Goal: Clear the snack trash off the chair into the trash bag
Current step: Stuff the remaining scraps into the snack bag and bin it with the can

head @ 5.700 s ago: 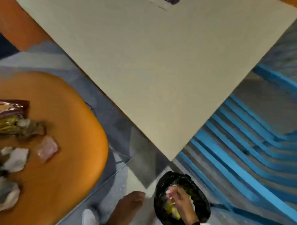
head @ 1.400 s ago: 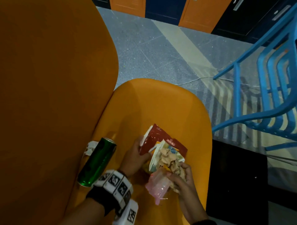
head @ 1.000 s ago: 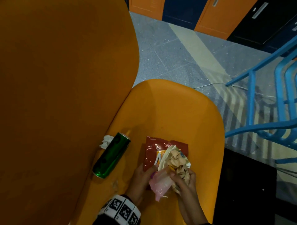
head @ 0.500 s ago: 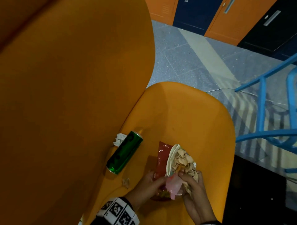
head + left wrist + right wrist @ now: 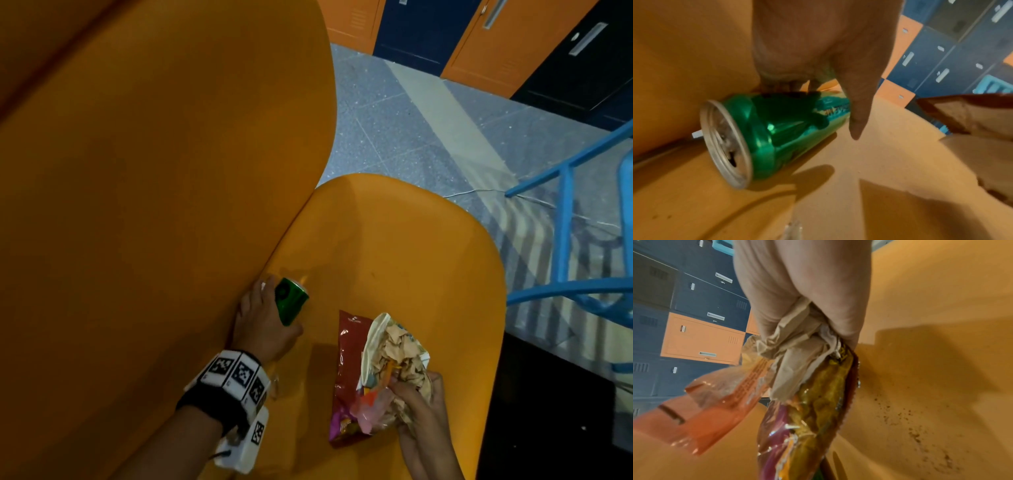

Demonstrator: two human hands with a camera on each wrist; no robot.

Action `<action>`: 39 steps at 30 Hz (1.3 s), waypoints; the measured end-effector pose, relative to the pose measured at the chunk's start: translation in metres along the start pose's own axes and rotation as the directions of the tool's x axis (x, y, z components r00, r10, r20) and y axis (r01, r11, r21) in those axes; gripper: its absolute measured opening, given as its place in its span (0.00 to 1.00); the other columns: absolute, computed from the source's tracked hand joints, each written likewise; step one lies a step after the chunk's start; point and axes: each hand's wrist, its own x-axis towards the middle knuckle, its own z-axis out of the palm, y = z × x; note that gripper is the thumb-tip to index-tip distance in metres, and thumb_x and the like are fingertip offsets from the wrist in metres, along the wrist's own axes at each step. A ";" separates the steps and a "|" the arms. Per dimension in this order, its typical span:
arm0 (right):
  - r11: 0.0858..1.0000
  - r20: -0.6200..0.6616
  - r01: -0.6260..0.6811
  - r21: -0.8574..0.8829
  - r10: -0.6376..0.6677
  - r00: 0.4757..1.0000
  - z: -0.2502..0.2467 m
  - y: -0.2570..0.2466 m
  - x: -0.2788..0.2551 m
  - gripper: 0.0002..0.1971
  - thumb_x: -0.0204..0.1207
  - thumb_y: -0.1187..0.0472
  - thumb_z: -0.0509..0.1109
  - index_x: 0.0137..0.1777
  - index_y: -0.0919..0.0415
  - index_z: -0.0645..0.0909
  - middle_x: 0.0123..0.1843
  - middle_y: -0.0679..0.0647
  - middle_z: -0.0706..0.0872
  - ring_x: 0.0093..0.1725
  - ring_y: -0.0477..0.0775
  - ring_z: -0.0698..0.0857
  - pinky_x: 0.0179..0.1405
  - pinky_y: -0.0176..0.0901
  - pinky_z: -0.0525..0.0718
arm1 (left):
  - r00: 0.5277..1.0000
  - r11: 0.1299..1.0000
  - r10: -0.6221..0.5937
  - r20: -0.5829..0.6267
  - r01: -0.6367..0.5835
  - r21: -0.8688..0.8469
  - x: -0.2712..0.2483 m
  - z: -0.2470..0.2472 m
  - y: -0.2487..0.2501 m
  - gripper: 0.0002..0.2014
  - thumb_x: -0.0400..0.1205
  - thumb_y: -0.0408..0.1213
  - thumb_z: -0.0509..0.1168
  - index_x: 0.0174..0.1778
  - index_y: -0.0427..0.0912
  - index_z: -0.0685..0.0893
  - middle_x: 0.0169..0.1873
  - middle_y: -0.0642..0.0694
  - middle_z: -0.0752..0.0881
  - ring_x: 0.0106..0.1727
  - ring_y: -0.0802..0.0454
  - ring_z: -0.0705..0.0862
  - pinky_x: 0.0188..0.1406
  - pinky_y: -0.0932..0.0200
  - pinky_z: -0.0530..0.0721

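On the orange chair seat [image 5: 394, 246] a green drink can [image 5: 291, 301] lies on its side against the backrest. My left hand [image 5: 260, 322] grips the can [image 5: 777, 129], fingers over its far side and thumb along the near side. My right hand [image 5: 421, 407] grips a bundle of trash near the seat's front edge. The bundle is a red chip bag [image 5: 346, 356], crumpled brown paper [image 5: 400, 349] and a pink clear wrapper [image 5: 370, 407]. The right wrist view shows the paper [image 5: 793, 345], the bag [image 5: 813, 418] and the wrapper [image 5: 715, 402] hanging from the fist [image 5: 807, 296].
A white scrap [image 5: 695, 134] sits behind the can and a small clear scrap [image 5: 274, 387] lies on the seat. Crumbs [image 5: 920, 434] dot the seat. The tall backrest [image 5: 154, 171] stands at left. A blue chair [image 5: 565, 291] stands at right, lockers [image 5: 479, 41] behind.
My left hand has let go of the wrappers, moved left to the can and closed round it. My right hand still holds the bundle alone.
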 end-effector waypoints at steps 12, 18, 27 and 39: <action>0.999 -0.071 0.012 0.053 -0.008 0.997 -0.035 0.008 -0.004 0.44 0.16 0.51 0.87 0.40 0.53 0.75 0.35 0.57 0.89 0.36 0.56 0.87 0.23 0.39 0.87 | 0.998 0.968 0.007 0.060 -0.022 0.251 0.011 0.006 0.009 0.38 0.67 0.42 0.75 0.70 0.40 0.63 0.69 0.35 0.69 0.70 0.34 0.67 0.66 0.41 0.73; 0.997 -0.090 0.030 0.067 -0.024 0.996 -0.043 0.004 -0.011 0.31 0.39 0.57 0.87 0.41 0.54 0.75 0.46 0.69 0.85 0.38 0.58 0.86 0.24 0.38 0.87 | 0.999 0.997 -0.019 0.041 0.022 -0.077 -0.010 -0.003 0.002 0.41 0.61 0.34 0.78 0.69 0.38 0.66 0.64 0.35 0.75 0.65 0.36 0.75 0.64 0.37 0.78; 0.999 -0.165 0.012 0.037 -0.006 0.986 -0.061 0.012 -0.022 0.38 0.27 0.59 0.87 0.42 0.55 0.74 0.45 0.64 0.84 0.49 0.67 0.84 0.44 0.51 0.80 | 0.917 0.979 -0.151 0.370 0.191 -0.074 -0.095 0.035 -0.033 0.60 0.63 0.39 0.78 0.79 0.50 0.39 0.70 0.40 0.68 0.66 0.41 0.75 0.63 0.42 0.81; 0.993 -0.225 0.080 0.085 -0.060 0.973 -0.076 0.026 -0.046 0.21 0.54 0.74 0.78 0.41 0.56 0.74 0.37 0.60 0.86 0.38 0.57 0.85 0.40 0.49 0.79 | 0.942 0.981 -0.184 0.280 0.192 0.000 -0.100 0.052 -0.040 0.43 0.64 0.41 0.77 0.72 0.43 0.61 0.65 0.39 0.68 0.63 0.39 0.76 0.62 0.42 0.82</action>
